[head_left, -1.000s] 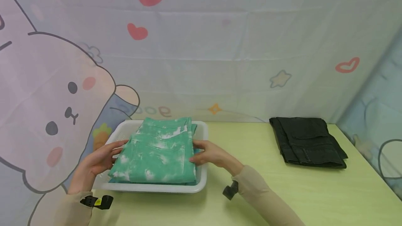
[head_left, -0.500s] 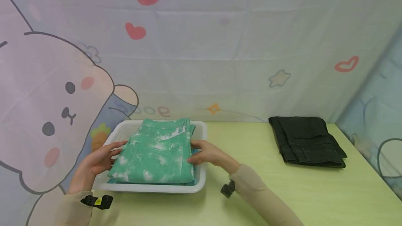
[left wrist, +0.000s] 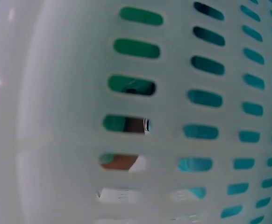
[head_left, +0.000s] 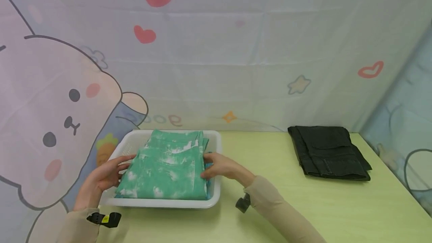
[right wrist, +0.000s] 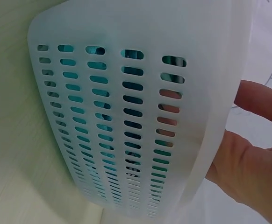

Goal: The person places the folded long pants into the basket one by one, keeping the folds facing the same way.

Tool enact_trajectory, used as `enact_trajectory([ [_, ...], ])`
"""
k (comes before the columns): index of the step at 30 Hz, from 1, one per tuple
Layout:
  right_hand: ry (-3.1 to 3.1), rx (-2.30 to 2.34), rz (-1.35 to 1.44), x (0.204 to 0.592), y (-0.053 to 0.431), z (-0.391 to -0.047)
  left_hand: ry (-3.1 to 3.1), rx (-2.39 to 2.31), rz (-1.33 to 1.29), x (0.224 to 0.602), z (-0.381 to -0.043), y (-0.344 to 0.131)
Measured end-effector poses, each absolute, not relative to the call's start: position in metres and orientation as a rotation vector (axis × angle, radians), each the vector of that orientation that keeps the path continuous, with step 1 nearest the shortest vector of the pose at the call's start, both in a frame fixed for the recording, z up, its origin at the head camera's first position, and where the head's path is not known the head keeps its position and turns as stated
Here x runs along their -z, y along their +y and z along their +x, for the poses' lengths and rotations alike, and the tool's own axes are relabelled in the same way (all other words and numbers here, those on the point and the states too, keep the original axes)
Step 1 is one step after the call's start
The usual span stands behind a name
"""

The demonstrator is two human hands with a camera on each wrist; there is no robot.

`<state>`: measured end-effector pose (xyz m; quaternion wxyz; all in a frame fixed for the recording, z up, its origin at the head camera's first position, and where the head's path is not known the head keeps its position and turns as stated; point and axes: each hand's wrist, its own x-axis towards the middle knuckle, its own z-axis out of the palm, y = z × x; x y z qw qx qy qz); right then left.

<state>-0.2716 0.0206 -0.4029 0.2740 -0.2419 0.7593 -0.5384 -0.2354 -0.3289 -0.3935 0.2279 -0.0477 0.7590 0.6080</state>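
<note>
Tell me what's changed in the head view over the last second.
The green folded cloth has sunk slightly lower in the white basket; the left hand and right hand eased down with it, at its sides. No new grip or release shows. Basket and folded black garment stayed put.

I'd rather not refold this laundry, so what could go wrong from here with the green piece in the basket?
The left hand and right hand are at the sides of the green and white garment, so uneven movement might skew its folds. In the head view, its far end comes up to the far rim of the white basket, so it could catch there. Blue cloth shows through the slots and might bunch if dragged.
</note>
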Motion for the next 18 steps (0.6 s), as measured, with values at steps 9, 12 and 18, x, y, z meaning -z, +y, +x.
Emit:
enact_trajectory([
  [9,2.050,1.413,-0.655,0.4057,0.0163,-0.2718,2.072,-1.683,-0.162,0.3983,-0.2327,-0.3323],
  [12,2.046,1.414,-0.639,0.4049,0.0150,-0.2719,2.071,-1.689,-0.165,0.3982,-0.2319,-0.3321],
  [18,2.018,1.447,-0.618,0.4036,0.0142,-0.2718,2.082,-1.691,-0.175,0.3972,-0.2315,-0.3307],
])
